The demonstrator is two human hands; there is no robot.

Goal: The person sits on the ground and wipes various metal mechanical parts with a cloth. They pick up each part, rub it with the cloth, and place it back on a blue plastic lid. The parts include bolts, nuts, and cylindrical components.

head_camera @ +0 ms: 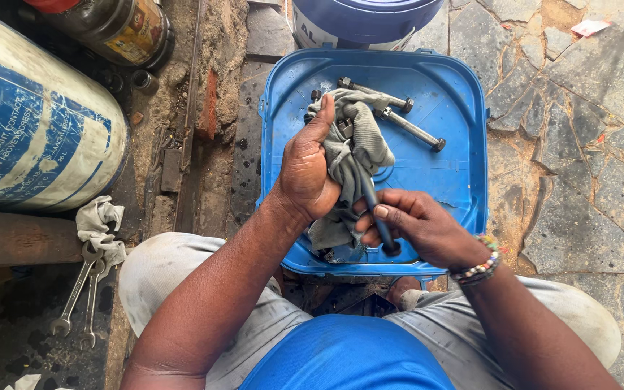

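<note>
**Bolt gripped in a rag over a blue lid**

The left hand (306, 170) wraps a grey rag (352, 155) around one end of a long dark bolt (371, 198), its fingers closed on the cloth. The right hand (417, 224) pinches the bolt's near end, fingers curled around it. Both hands hover over an upturned blue plastic lid (464, 130) between the person's knees. Two more bolts (399, 115) lie on the lid's far side. At near left, two spanners (81, 300) rest on the ground beside a white cloth (99, 224), below a blue and white drum (30, 123).
</note>
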